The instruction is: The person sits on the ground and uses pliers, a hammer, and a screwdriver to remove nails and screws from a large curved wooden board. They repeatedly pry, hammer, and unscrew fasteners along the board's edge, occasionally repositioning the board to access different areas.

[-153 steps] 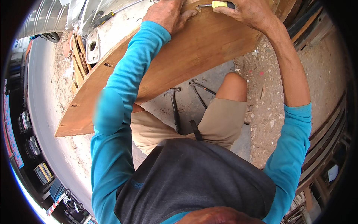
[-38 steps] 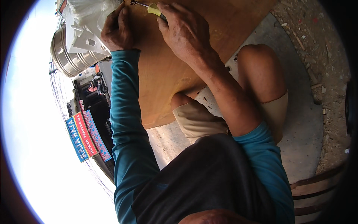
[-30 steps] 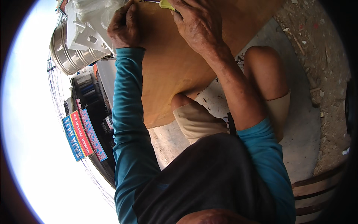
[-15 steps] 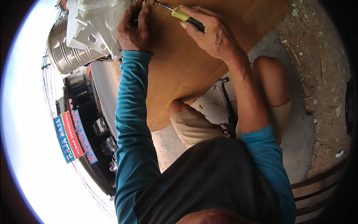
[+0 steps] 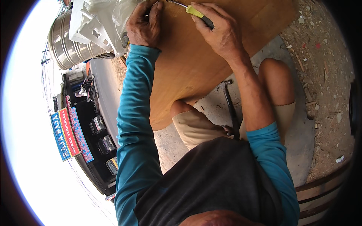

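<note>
My right hand (image 5: 222,32) is wrapped round a screwdriver (image 5: 195,11) with a yellow and black handle. Its metal shaft points left toward the upper edge of the view, and its tip reaches a small metallic piece that is mostly cut off there. Just left of the tip, my left hand (image 5: 144,26) rests by the brown wooden panel (image 5: 188,71) with thumb and fingers drawn together. Whatever those fingertips hold, if anything, cannot be made out. A claw hammer (image 5: 230,107) with a dark handle lies on the grey ground between my knees.
White plastic parts (image 5: 92,32) in clear wrapping and a ribbed metal drum (image 5: 62,43) stand left of the panel. Wood chips (image 5: 320,75) litter the ground at right. A slatted wooden edge (image 5: 324,192) is at lower right. A motorbike (image 5: 88,88) is by the road.
Both hands and the screwdriver appear slightly farther right and higher in the view, which itself has shifted. The right hand keeps its grip. A motorbike now shows near the road.
</note>
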{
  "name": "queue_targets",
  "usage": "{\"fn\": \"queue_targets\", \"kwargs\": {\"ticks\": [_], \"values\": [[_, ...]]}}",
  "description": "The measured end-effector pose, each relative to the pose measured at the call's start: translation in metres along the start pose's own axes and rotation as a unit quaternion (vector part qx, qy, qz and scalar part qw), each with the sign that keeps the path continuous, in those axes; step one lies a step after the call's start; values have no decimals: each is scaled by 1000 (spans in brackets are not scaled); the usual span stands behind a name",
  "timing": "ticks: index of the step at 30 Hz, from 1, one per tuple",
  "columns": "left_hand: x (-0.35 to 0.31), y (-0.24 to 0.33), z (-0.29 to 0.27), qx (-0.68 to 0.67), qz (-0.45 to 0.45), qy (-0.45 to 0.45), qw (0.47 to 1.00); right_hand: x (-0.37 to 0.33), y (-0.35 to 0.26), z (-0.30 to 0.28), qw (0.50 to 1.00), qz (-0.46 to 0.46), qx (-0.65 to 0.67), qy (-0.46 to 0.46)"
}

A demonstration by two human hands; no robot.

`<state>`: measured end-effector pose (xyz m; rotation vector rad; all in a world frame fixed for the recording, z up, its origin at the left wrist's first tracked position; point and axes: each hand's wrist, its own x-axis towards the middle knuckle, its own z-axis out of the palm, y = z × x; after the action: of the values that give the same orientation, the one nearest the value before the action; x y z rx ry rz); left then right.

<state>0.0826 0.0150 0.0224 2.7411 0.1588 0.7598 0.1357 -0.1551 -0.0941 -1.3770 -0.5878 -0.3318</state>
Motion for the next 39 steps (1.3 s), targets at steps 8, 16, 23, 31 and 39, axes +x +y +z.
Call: {"fn": "queue_targets", "kwargs": {"ticks": [8, 16, 23, 31, 39], "values": [[3, -1, -1, 2, 0, -3, 1000, 3, -7, 0, 983, 156, 65, -78], [1, 3, -3, -116, -94, 2, 989, 21, -39, -26, 995, 71, -24, -62], [0, -3, -20, -73, -144, 38, 986, 119, -97, -27, 948, -242, -169, -118], [1, -7, -17, -132, -178, 44, 974, 191, -141, -22, 737, -306, -408, -443], [2, -4, -16, -195, -175, 45, 964, 184, -139, -20, 653, -296, -461, -522]]}}
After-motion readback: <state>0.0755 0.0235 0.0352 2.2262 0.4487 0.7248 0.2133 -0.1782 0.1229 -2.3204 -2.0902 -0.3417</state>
